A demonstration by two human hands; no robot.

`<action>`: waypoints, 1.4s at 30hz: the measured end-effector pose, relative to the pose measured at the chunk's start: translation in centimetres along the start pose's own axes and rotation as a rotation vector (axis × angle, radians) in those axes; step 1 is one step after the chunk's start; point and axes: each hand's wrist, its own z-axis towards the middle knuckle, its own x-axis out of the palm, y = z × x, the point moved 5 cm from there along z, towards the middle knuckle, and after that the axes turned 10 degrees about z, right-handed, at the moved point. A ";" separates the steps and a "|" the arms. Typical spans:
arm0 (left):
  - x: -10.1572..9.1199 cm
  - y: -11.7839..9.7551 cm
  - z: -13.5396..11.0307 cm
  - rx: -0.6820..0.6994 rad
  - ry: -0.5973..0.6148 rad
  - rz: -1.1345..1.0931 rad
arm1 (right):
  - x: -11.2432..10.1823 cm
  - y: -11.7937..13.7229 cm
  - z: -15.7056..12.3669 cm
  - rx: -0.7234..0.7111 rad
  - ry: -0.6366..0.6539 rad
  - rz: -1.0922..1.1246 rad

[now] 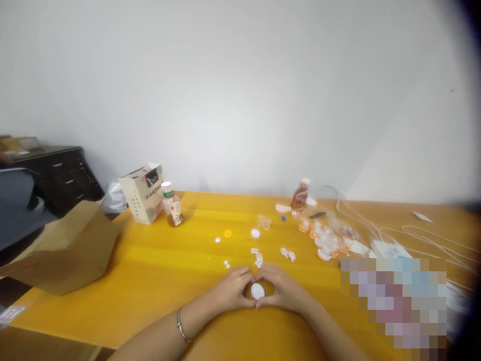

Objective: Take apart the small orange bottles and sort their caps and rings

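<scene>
A white round plastic disc point(257, 291) with a raised rim sits between my two hands, close to the table's front. My left hand point(233, 291) curls round its left side, thumb below and fingers above. From the right, my right hand point(281, 290) closes on it in the same way, and the fingertips of both hands nearly meet. Just beyond the fingers lie small white cut-out plastic parts point(258, 256), with a similar pair point(287, 254) to the right. Farther off are a white wheel-like disc point(255, 233), a yellow disc point(227, 233) and small white caps point(217, 240).
A bottle with a white cap point(173, 205) stands beside a carton point(143, 195) at the left rear. Another brown bottle point(300, 194) is at the back. Several orange-and-clear round pieces point(326, 240) cluster on the right, near white cables point(361, 218). A brown paper bag point(71, 245) occupies the left edge.
</scene>
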 end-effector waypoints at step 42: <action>0.3 -0.2 0.0 0.005 0.020 -0.027 | -6.0 -10.9 5.5 0.425 -0.462 -0.629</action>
